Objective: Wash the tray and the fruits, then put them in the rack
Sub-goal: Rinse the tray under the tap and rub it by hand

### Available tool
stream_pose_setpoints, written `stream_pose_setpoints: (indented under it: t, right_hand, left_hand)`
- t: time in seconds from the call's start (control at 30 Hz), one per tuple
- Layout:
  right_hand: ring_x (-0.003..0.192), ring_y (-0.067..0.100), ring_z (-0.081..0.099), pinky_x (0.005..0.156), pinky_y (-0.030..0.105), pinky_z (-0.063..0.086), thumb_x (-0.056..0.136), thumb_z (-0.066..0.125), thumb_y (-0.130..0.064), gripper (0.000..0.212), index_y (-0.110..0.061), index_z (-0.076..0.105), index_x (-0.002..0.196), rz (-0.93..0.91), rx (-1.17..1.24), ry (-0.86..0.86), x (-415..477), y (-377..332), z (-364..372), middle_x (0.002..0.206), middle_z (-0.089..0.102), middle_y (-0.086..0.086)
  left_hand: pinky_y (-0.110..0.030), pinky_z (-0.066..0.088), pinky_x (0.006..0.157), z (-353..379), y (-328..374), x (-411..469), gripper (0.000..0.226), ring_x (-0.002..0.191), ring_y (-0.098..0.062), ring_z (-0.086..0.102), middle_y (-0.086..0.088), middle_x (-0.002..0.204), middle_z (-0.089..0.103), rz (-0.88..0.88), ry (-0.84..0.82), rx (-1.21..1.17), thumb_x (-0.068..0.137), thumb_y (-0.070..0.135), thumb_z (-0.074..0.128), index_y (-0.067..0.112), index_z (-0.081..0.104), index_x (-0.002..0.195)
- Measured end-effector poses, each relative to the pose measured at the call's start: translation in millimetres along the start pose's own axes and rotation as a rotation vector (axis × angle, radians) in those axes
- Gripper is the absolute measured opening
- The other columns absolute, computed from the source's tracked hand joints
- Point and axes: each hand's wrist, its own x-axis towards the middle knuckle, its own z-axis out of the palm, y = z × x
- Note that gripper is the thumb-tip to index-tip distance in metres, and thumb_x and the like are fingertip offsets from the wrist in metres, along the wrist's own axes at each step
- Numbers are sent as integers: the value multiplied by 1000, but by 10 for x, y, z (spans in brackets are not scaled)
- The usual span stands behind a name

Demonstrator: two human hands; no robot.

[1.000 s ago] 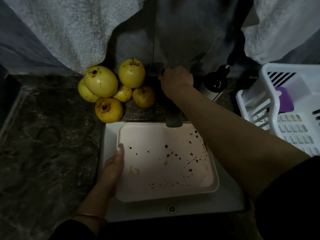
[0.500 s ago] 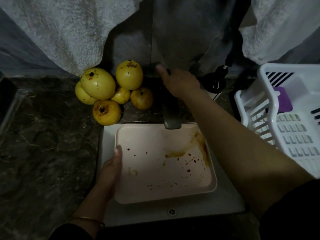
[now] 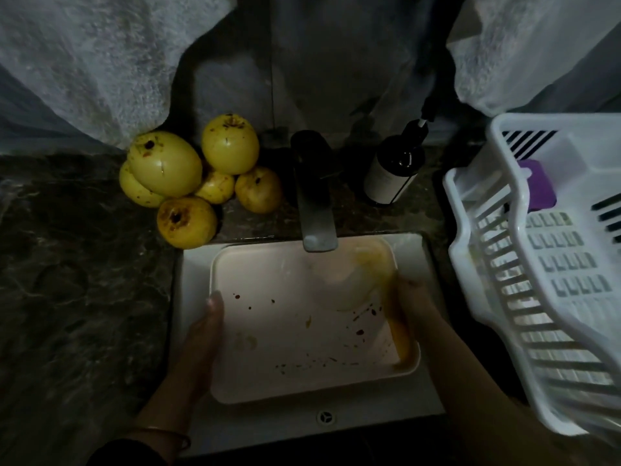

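Six fruits [image 3: 164,163] on tabletop [image 3: 84,280]; one tray [image 3: 285,334] in sink [image 3: 193,267], left grip [image 3: 201,334] clasping its rim, right grip [image 3: 416,307] blurred, cannot tell.

The tray [image 3: 285,334] lies in the sink [image 3: 268,423], under the faucet [image 3: 316,203] that reaches over the sink's back edge. On the counter [image 3: 84,264], the fruits [image 3: 164,163] sit piled behind the sink's left corner and the bottle [image 3: 391,176] behind its right corner. The rack [image 3: 463,210] stands right of the sink.
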Motion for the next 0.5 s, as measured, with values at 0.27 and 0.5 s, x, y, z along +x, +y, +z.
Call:
stream_pose_setpoints:
  t: [0.27, 0.5]
  right_hand:
    - [73, 25, 55, 69, 35, 46, 102, 36, -31, 39, -16, 56, 72, -204, 112, 247, -36, 64, -74, 72, 55, 8]
    - [71, 22, 52, 74, 40, 45, 100, 42, -32, 35, -9, 59, 79, -143, 114, 298, 27, 69, -73, 70, 51, 4]
  left_hand:
    - [-55, 42, 100, 176, -159, 183, 86, 114, -34, 56, -12, 130, 57, 19, -28, -29, 75, 81, 33, 21, 52, 134]
    - [-40, 45, 86, 294, -235, 290, 58, 115, -42, 52, -26, 131, 51, -44, 35, 51, 101, 45, 28, 4, 44, 139]
